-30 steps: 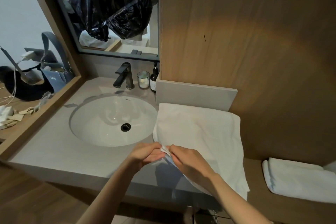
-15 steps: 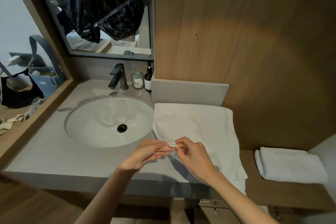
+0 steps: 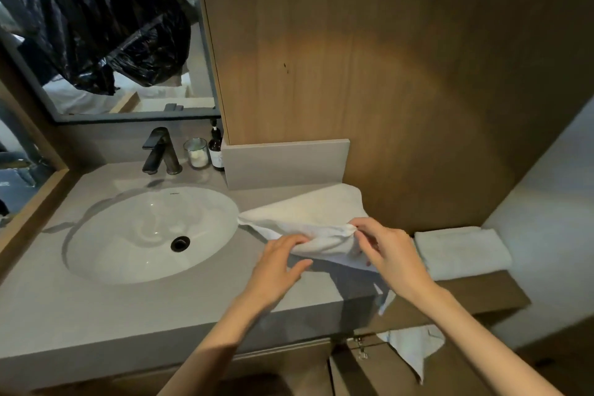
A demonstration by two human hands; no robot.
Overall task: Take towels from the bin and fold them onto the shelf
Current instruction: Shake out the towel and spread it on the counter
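Observation:
A white towel (image 3: 308, 212) lies partly lifted on the grey counter (image 3: 128, 309) right of the sink, one corner hanging off the front edge (image 3: 414, 347). My right hand (image 3: 389, 251) pinches a bunched edge of the towel and holds it above the counter. My left hand (image 3: 276, 264) has its fingers tucked under the towel's near edge with the thumb spread. A folded white towel (image 3: 463, 251) rests on the lower wooden shelf (image 3: 482, 296) to the right. The bin is out of view.
An oval sink (image 3: 151, 235) with a dark faucet (image 3: 160, 151) fills the counter's left. A glass jar (image 3: 196, 153) and brown bottle (image 3: 216, 151) stand behind it. A grey upstand (image 3: 286, 164) backs the towel. Black plastic bags (image 3: 96, 16) show in the mirror. Wood panelling rises behind.
The towel, flat on the counter before, is now lifted and drawn to the right by my right hand. My hands have moved apart, and the view has shifted right.

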